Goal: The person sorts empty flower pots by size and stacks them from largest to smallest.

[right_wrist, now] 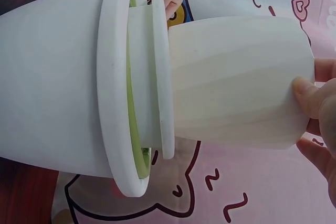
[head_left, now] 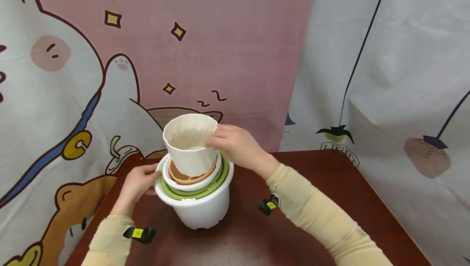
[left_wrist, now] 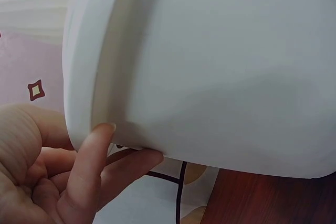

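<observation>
A large white flower pot (head_left: 203, 213) stands on the table with smaller pots nested inside it. Within its rim sit a green pot (head_left: 211, 193), a white-rimmed pot (head_left: 193, 186) and a terracotta-coloured pot (head_left: 179, 176). The innermost is a faceted cream-white pot (head_left: 189, 160), rising well above the others. My right hand (head_left: 235, 143) pinches this pot's rim between thumb and fingers, also seen in the right wrist view. My left hand (head_left: 137, 184) grips the large pot's rim (left_wrist: 84, 77) on its left side, thumb below the lip. The lower part of the cream-white pot is hidden inside the stack.
The dark red-brown table (head_left: 253, 233) carries the stack near its back left. Behind it hangs a printed cloth (head_left: 238, 45) with cartoon animals, and a pale cloth (head_left: 374, 74) hangs at the right. Small black cameras (head_left: 141, 234) are strapped to both sleeves.
</observation>
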### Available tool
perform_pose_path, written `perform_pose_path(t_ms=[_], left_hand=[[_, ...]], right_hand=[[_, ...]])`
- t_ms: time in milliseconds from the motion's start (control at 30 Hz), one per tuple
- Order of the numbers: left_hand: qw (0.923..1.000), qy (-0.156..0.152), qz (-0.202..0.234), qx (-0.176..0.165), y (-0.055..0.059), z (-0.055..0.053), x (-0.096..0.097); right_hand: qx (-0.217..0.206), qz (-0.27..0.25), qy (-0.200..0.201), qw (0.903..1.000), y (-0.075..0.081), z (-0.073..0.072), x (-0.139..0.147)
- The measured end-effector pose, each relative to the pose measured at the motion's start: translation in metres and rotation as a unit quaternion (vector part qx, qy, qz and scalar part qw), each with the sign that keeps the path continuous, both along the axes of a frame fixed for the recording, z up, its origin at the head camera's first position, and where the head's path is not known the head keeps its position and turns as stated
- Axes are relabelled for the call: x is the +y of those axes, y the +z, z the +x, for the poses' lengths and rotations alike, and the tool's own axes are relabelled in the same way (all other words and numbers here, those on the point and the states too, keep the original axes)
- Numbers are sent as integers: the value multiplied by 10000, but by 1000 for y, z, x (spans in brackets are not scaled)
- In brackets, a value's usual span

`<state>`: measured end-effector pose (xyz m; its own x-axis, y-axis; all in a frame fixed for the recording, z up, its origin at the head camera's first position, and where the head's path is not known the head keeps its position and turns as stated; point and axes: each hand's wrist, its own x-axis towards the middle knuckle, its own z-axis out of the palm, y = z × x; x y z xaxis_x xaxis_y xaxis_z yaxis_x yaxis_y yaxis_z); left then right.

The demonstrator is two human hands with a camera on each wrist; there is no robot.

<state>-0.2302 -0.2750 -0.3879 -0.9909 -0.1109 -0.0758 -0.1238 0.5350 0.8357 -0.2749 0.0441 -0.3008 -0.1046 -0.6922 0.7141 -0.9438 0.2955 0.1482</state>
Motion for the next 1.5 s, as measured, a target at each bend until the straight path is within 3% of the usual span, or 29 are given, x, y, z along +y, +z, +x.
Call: perform_pose_path(t_ms=[400,933,1200,1500], left_hand=[[10000,-28,14,50,0,2,0],[10000,-25,75,37,0,3,2],[9999,-43,104,102,-2,2,2],[9999,-52,78,141,-1,2,1]], right_hand=[[44,601,-345,9976,-3,2,-11],[-391,1268,-711,9886,-17,1,-21],[-623,1416,-718,9854,-24,1,-23],[-593,1317,-652,9874,-25,2,-20]])
